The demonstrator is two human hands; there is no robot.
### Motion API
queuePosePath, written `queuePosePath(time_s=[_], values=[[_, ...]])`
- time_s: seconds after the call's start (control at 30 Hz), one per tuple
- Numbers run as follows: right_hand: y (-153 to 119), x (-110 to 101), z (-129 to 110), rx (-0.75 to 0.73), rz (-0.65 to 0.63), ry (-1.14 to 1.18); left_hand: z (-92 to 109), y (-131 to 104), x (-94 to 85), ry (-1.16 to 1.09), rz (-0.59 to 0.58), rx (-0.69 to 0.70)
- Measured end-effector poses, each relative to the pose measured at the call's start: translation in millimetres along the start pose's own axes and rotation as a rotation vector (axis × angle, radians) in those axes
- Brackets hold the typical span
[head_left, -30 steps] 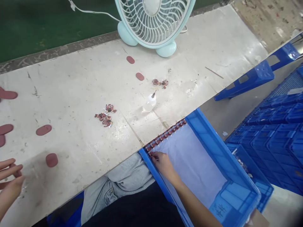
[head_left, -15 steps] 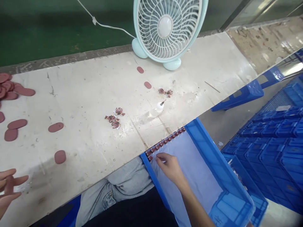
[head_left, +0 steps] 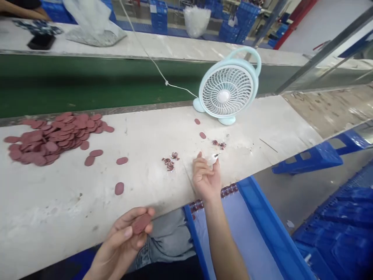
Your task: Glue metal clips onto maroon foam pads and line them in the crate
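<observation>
inside blue crate [head_left: 264, 214], brown pieces [head_left: 229, 190], pale sheet [head_left: 241, 229]; left hand [head_left: 118, 242] gripping red oval [head_left: 141, 223], right hand [head_left: 206, 182] gripping bottle [head_left: 210, 160]

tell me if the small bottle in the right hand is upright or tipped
Tipped: in the right hand, the small bottle leans well over, its dark tip pointing toward the picture's right side.

Oval disc [head_left: 141, 223]: matt, smooth, rubber-like; bottle [head_left: 210, 160]: translucent plastic, smooth; worktop [head_left: 151, 134]: smooth, faintly glossy, scuffed in patches; fan [head_left: 223, 96]: smooth moulded plastic, soft sheen; crate [head_left: 262, 208]: smooth plastic, slightly glossy; lining sheet [head_left: 239, 225]: matt, paper or cloth unclear; trousers [head_left: 170, 231]: matt denim cloth; bag [head_left: 90, 17]: translucent plastic film, crinkled, shiny; stool [head_left: 326, 153]: glossy plastic.
</observation>
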State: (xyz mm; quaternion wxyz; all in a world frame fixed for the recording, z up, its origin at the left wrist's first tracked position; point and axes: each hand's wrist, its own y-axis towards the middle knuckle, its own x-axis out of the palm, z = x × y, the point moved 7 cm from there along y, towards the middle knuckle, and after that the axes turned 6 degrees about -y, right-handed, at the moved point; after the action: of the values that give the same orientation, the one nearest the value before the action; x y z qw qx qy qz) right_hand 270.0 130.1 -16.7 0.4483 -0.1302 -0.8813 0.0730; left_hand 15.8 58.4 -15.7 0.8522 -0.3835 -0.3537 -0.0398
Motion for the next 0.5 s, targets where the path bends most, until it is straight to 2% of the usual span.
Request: queuePosePath(time_s=[0.07,0.17,0.33,0.4,0.5], values=[[-1.4,10.6,4.1,0.018,-0.017,0.035,-7.7,2.6,4.5,-0.07,-0.061,-0.02],[-31.7,25.7,18.2,0.017,-0.011,-0.033,-15.1,8.8,3.3,-0.117,-0.141,-0.028],[-101.4,48.5,42.2,-0.221,0.035,-0.582,-22.5,14.2,3.9,-0.121,-0.179,-0.019],[-114.9,53.4,49.8,-0.269,0.046,-0.737,-23.6,13.4,4.6,-0.12,-0.172,-0.018],[-121.3,45.3,50.3,-0.343,0.107,-0.943,-23.5,11.6,3.0,-0.121,-0.154,-0.025]])
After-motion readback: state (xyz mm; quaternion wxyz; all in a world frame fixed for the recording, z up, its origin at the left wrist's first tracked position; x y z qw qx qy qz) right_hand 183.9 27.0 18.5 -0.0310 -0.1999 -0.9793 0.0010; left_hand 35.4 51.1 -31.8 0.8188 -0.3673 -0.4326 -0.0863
